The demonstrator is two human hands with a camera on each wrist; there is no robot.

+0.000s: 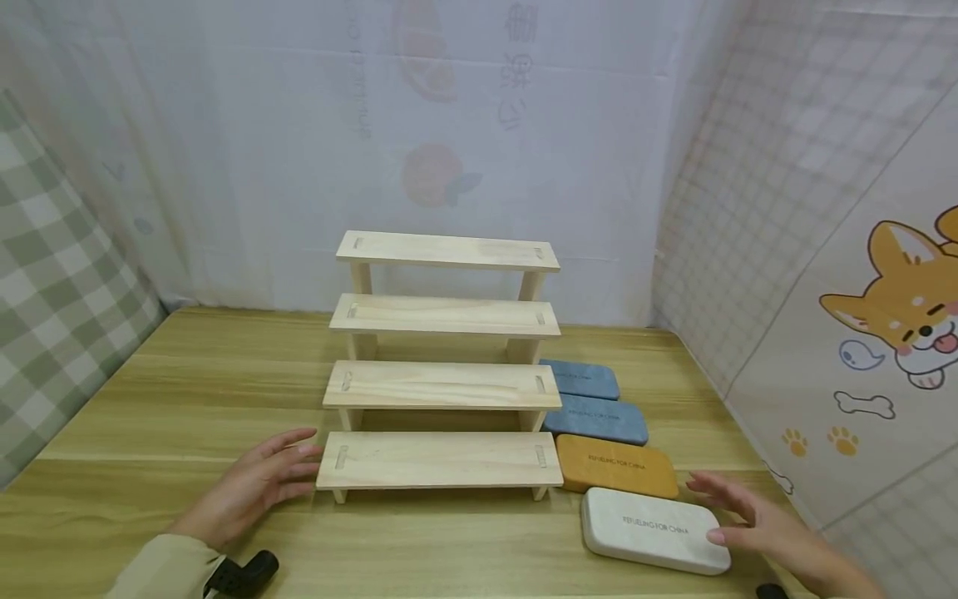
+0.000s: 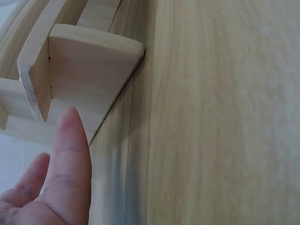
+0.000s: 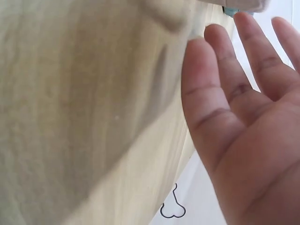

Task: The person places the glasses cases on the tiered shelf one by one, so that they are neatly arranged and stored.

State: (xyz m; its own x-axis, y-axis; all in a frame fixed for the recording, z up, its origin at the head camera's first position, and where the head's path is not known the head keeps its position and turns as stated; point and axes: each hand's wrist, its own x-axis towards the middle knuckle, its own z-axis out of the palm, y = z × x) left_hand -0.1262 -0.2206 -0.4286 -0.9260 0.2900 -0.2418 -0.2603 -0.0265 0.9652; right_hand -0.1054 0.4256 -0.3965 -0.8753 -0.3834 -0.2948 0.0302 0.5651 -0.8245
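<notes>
A pale wooden stand with stepped shelves (image 1: 441,459) stands in the middle of the table. My left hand (image 1: 258,482) is beside the left end of its lowest shelf, fingers loosely extended and holding nothing. The left wrist view shows a finger (image 2: 70,164) pointing toward the stand's side panel (image 2: 89,65). To the right of the stand lies a white oblong case (image 1: 651,528) with printed lettering. My right hand (image 1: 756,524) is at the case's right end, its thumb overlapping that end in the head view. In the right wrist view the fingers (image 3: 201,70) are spread and relaxed.
Behind the white case lie an orange case (image 1: 617,464) and two blue cases (image 1: 599,418), in a row along the stand's right side and partly behind it. White cloth (image 1: 284,166) hangs behind the table, with a patterned panel (image 1: 861,316) to the right and checked cloth (image 1: 60,291) to the left.
</notes>
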